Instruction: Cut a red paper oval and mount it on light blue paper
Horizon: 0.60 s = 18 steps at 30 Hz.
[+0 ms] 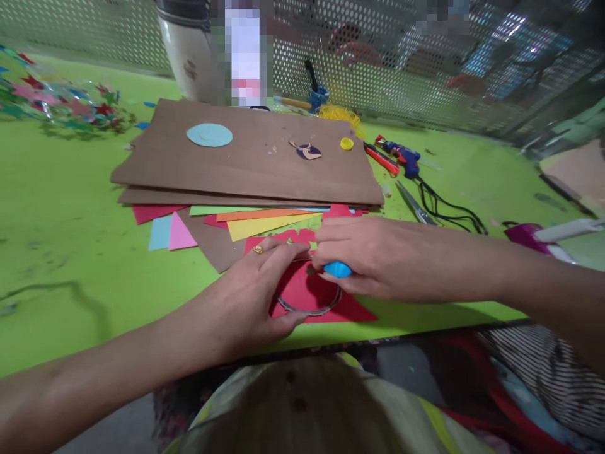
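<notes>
My left hand [265,296] is curved around a thin round ring [309,313], thumb at its near side and fingers at its far side, holding it down. The ring lies on a piece of red paper [352,310] near the table's front edge. My right hand [363,255] is closed around a tool with a bright blue end [337,270] at the ring's right far side. The tool's tip is hidden by my fingers, so its kind cannot be made out. Ragged red paper scraps show just beyond the ring.
Behind my hands lies a folded brown sheet [246,167] with a light blue oval [210,134] on it. Coloured papers [269,226] stick out beneath. Scissors [416,203], a red cutter [382,159] and a blue glue gun [407,159] with a black cord are at right.
</notes>
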Each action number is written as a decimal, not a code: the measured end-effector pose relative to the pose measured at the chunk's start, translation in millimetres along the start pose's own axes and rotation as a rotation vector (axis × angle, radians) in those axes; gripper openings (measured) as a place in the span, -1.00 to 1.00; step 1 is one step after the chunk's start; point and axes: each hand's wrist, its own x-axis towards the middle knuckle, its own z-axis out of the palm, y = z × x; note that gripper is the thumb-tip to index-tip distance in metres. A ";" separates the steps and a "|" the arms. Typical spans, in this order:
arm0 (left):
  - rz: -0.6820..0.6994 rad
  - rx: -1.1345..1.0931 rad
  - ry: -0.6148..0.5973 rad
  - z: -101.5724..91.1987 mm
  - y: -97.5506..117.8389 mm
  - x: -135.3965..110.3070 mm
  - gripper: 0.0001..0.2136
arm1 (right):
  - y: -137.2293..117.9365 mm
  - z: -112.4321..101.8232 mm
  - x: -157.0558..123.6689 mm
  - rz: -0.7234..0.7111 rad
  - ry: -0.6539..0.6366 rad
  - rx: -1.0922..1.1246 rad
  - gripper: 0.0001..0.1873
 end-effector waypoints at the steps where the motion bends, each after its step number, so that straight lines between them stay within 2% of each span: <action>1: 0.000 0.006 0.000 0.3 -0.5 -0.3 -0.46 | 0.2 1.3 -2.1 0.029 -0.001 -0.008 -0.87; 5: 0.000 0.001 0.001 1.4 -2.0 -1.6 -0.41 | -1.7 3.1 -9.3 0.118 -0.020 0.041 -0.86; 9: 0.004 -0.013 0.022 0.8 -0.9 -1.2 -0.44 | -5.6 -0.3 -12.1 0.135 -0.036 0.158 -0.85; 13: 0.014 -0.027 0.024 -0.7 0.9 -0.7 -0.46 | -7.1 0.4 -9.0 0.152 -0.031 0.359 -0.85; 18: 0.030 -0.048 0.027 -3.0 3.2 -0.1 -0.50 | -6.3 13.7 -2.1 0.234 0.037 0.646 -0.87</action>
